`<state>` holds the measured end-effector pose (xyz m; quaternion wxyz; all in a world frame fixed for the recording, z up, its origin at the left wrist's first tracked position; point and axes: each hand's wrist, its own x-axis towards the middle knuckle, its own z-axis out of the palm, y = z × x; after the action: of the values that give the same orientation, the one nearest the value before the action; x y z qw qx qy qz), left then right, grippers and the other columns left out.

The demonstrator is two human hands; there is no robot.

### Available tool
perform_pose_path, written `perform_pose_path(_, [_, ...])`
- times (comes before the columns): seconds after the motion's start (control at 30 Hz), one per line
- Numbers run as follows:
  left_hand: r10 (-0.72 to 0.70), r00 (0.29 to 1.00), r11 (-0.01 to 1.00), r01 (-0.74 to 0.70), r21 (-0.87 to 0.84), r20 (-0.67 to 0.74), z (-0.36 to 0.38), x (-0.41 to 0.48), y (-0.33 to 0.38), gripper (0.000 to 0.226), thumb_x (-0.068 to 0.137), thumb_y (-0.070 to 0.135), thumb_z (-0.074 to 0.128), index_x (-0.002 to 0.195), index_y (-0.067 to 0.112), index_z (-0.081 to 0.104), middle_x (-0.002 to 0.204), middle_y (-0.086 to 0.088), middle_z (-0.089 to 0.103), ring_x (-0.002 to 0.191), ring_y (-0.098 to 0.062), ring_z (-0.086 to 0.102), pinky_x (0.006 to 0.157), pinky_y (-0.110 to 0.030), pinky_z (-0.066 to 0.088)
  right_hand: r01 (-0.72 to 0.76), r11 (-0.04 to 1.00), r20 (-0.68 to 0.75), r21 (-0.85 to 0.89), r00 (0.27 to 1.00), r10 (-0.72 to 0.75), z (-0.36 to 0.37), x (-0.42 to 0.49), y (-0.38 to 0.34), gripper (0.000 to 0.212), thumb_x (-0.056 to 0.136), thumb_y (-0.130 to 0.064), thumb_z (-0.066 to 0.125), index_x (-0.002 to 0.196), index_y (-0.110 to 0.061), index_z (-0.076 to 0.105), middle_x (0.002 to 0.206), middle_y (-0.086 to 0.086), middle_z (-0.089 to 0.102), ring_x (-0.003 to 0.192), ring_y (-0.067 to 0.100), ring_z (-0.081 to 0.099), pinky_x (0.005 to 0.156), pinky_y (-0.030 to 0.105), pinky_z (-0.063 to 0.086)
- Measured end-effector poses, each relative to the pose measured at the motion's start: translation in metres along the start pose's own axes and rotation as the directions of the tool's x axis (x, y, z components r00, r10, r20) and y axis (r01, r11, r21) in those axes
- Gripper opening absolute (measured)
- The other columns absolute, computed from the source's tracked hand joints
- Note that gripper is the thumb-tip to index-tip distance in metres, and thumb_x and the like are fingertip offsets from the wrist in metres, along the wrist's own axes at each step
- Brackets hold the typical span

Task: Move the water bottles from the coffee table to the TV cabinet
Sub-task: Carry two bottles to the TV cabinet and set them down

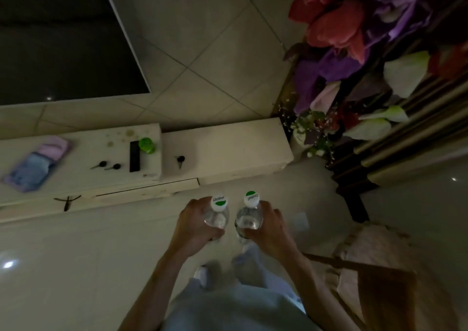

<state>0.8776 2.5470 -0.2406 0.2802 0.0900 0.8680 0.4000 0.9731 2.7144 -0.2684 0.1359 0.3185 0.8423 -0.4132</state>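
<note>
I hold two clear water bottles with white and green caps upright, side by side above the floor. My left hand (193, 225) is wrapped around the left bottle (218, 214). My right hand (269, 227) grips the right bottle (249, 216). Both bottles are a short way in front of the white TV cabinet (228, 153), which runs along the wall ahead. The cabinet's lower right section, directly beyond the bottles, bears only a small dark key (180, 160).
On the cabinet's raised left part lie a purple and blue cloth (38, 164), two small dark keys (107, 165), a black remote (134, 156) and a green-lidded jar (147, 145). A TV screen (63, 39) hangs above. Artificial flowers (342, 64) stand at right; a wooden table corner (379, 280) is at lower right.
</note>
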Motion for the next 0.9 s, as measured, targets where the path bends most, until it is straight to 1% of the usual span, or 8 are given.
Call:
perform_pose_path(0.17, [-0.026,0.992,0.995,0.015,-0.094,-0.12,-0.003,0.036,0.042,0.065,0.051,0.012,0.089,0.111,0.023,0.063,0.101,0.001,0.061,0.092,-0.017,0.059,0.074,-0.022,0.042,0.075,0.997,0.038,-0.004,0.996,-0.075,-0.044,0.054,-0.012,0.071,0.071,-0.038,0.08,0.13,-0.025,0.043,0.11,-0.007,0.051,0.109,0.015,0.05,0.083,0.029,0.044])
perform_pose_path(0.23, [-0.026,0.986,0.995,0.01,-0.098,-0.165,-0.001,0.052,0.057,0.063,0.052,0.013,0.088,0.107,0.028,0.063,0.101,0.003,0.061,0.093,-0.016,0.059,0.072,-0.023,0.045,0.119,0.993,0.05,0.001,0.992,-0.119,-0.058,0.074,-0.014,0.069,0.071,-0.039,0.08,0.129,-0.028,0.045,0.114,-0.005,0.056,0.112,0.017,0.052,0.083,0.029,0.045])
perform_pose_path(0.37, [-0.034,0.975,0.998,0.021,-0.061,-0.219,0.01,0.075,0.07,0.075,0.05,0.017,0.09,0.118,0.026,0.06,0.109,-0.003,0.061,0.097,-0.02,0.061,0.084,-0.035,0.052,0.133,0.99,0.097,-0.04,0.987,-0.129,-0.074,0.108,-0.012,0.072,0.069,-0.042,0.081,0.13,-0.028,0.045,0.121,0.001,0.058,0.114,0.02,0.055,0.084,0.03,0.047])
perform_pose_path(0.43, [-0.059,0.971,0.996,0.041,-0.082,-0.231,0.013,0.083,0.074,0.074,0.049,0.017,0.09,0.116,0.026,0.06,0.108,-0.002,0.062,0.095,-0.019,0.061,0.082,-0.033,0.052,0.123,0.991,0.101,-0.045,0.988,-0.118,-0.077,0.122,-0.011,0.074,0.068,-0.043,0.081,0.131,-0.03,0.044,0.121,0.001,0.057,0.112,0.02,0.057,0.086,0.031,0.048])
perform_pose_path(0.53, [-0.124,0.97,0.986,0.095,-0.14,-0.211,0.013,0.101,0.077,0.062,0.051,0.014,0.088,0.104,0.03,0.061,0.1,0.002,0.063,0.091,-0.018,0.061,0.073,-0.023,0.046,0.078,0.996,0.156,-0.053,0.985,-0.069,-0.074,0.139,-0.015,0.074,0.071,-0.041,0.079,0.134,-0.032,0.042,0.115,-0.004,0.048,0.104,0.016,0.052,0.084,0.028,0.042])
perform_pose_path(0.63, [-0.13,0.979,0.987,0.113,-0.112,-0.157,0.01,0.126,0.075,0.065,0.056,0.018,0.087,0.114,0.025,0.061,0.103,0.003,0.06,0.09,-0.013,0.056,0.077,-0.024,0.042,0.064,0.996,0.191,-0.068,0.98,-0.05,-0.064,0.162,-0.02,0.072,0.071,-0.041,0.079,0.134,-0.031,0.043,0.115,-0.004,0.049,0.11,0.018,0.053,0.084,0.028,0.043])
perform_pose_path(0.73, [-0.121,0.985,0.99,0.111,-0.086,-0.12,0.0,0.158,0.067,0.068,0.057,0.02,0.086,0.119,0.022,0.059,0.11,0.0,0.061,0.092,-0.01,0.054,0.078,-0.023,0.042,0.037,0.996,0.201,-0.082,0.979,-0.02,-0.054,0.192,-0.032,0.071,0.069,-0.041,0.08,0.13,-0.031,0.044,0.118,-0.005,0.053,0.109,0.014,0.052,0.084,0.028,0.044])
perform_pose_path(0.9, [-0.132,0.99,0.991,0.132,-0.002,-0.04,-0.03,0.222,0.05,0.068,0.059,0.027,0.086,0.12,0.025,0.056,0.115,-0.001,0.06,0.096,-0.012,0.055,0.079,-0.023,0.041,0.025,0.989,0.217,-0.148,0.976,0.007,-0.033,0.242,-0.064,0.075,0.062,-0.062,0.073,0.125,-0.038,0.041,0.12,-0.011,0.058,0.109,0.011,0.058,0.085,0.028,0.053])
